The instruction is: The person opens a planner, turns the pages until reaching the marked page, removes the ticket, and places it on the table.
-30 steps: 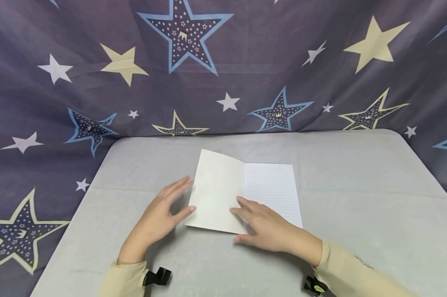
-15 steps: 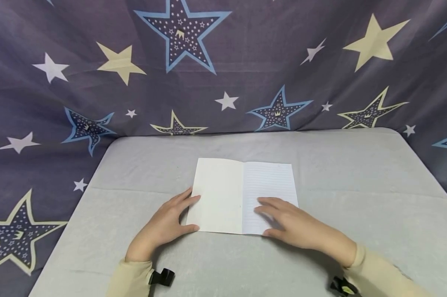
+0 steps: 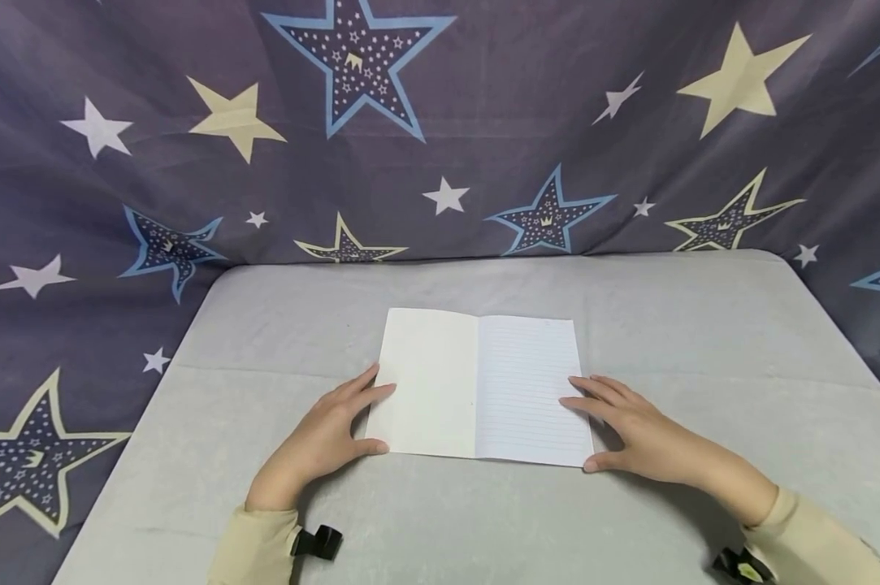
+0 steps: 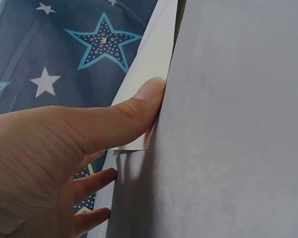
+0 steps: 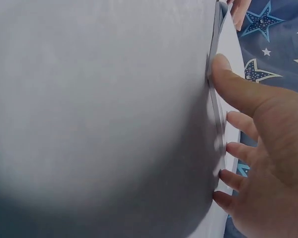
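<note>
A thin notebook (image 3: 432,382) lies spread open on the grey cloth, with a blank off-white page on the left and a lined page (image 3: 531,390) on the right. At its left edge rests my left hand (image 3: 322,435), index finger on the blank page and thumb at the lower corner. My right hand (image 3: 652,435) touches the right edge, two fingertips over the lined page and the thumb by its lower corner. Both hands have spread, fairly straight fingers. In the left wrist view the thumb (image 4: 149,89) lies on the page edge; the right wrist view shows the other thumb (image 5: 221,64) at the notebook's edge.
Grey cloth (image 3: 703,349) covers the table around the notebook. Behind and to the sides hangs a dark curtain (image 3: 483,106) printed with stars. Black straps with small mounts (image 3: 318,542) sit at both cuffs.
The left cover has come down flat. My right hand has moved rightward across the lined page to its outer edge. My left hand has settled onto the left edge.
</note>
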The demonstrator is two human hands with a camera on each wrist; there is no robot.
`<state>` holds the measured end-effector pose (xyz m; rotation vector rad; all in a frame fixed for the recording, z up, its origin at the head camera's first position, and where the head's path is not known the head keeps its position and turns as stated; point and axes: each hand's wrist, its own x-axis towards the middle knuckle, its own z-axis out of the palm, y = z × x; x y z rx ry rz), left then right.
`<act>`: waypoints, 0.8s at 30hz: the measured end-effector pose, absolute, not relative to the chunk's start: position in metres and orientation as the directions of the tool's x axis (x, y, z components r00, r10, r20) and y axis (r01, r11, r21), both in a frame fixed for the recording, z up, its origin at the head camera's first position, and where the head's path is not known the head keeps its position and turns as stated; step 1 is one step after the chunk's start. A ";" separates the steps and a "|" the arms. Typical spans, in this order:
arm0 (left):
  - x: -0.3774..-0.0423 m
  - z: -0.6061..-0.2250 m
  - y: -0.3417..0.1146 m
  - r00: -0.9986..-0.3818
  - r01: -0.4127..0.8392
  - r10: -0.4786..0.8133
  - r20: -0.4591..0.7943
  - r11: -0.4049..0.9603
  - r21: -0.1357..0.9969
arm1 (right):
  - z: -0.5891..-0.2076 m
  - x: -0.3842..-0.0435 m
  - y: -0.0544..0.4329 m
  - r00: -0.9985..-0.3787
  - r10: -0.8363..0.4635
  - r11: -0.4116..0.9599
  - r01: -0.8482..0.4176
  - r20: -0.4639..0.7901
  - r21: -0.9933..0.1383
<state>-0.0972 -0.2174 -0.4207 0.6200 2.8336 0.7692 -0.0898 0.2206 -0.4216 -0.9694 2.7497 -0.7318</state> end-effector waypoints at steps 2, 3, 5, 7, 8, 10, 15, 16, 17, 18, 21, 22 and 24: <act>-0.097 -0.422 -0.218 -0.901 0.364 0.434 -0.023 0.782 0.506 | -0.423 -0.090 0.220 -0.785 -0.618 0.668 -0.555 0.046 -0.495; -0.097 -0.423 -0.218 -0.900 0.367 0.436 -0.022 0.782 0.503 | -0.424 -0.090 0.220 -0.787 -0.614 0.669 -0.554 0.051 -0.495; -0.097 -0.424 -0.218 -0.899 0.365 0.437 -0.030 0.785 0.500 | -0.426 -0.089 0.219 -0.793 -0.606 0.676 -0.553 0.059 -0.487; -0.097 -0.425 -0.218 -0.897 0.367 0.440 -0.036 0.789 0.492 | -0.427 -0.088 0.219 -0.797 -0.599 0.683 -0.557 0.072 -0.472; -0.097 -0.425 -0.218 -0.897 0.367 0.440 -0.038 0.790 0.491 | -0.428 -0.087 0.218 -0.799 -0.597 0.687 -0.560 0.080 -0.464; -0.097 -0.425 -0.218 -0.898 0.363 0.438 -0.043 0.792 0.491 | -0.429 -0.086 0.218 -0.802 -0.590 0.689 -0.560 0.093 -0.460; -0.096 -0.425 -0.219 -0.898 0.358 0.437 -0.049 0.792 0.495 | -0.432 -0.085 0.216 -0.814 -0.564 0.681 -0.553 0.138 -0.481; -0.096 -0.425 -0.220 -0.898 0.355 0.436 -0.052 0.792 0.497 | -0.433 -0.084 0.215 -0.817 -0.557 0.678 -0.552 0.152 -0.485; -0.096 -0.425 -0.220 -0.898 0.353 0.436 -0.056 0.792 0.498 | -0.434 -0.084 0.214 -0.819 -0.548 0.676 -0.553 0.169 -0.487; -0.096 -0.425 -0.220 -0.898 0.351 0.435 -0.058 0.792 0.500 | -0.435 -0.084 0.213 -0.821 -0.540 0.675 -0.554 0.187 -0.486; -0.096 -0.424 -0.220 -0.898 0.350 0.436 -0.060 0.791 0.502 | -0.436 -0.084 0.209 -0.833 -0.507 0.691 -0.547 0.222 -0.473; -0.096 -0.424 -0.220 -0.898 0.351 0.436 -0.057 0.790 0.503 | -0.435 -0.084 0.207 -0.840 -0.495 0.703 -0.537 0.222 -0.467; -0.096 -0.424 -0.220 -0.898 0.355 0.438 -0.051 0.787 0.505 | -0.433 -0.084 0.204 -0.860 -0.467 0.730 -0.507 0.206 -0.459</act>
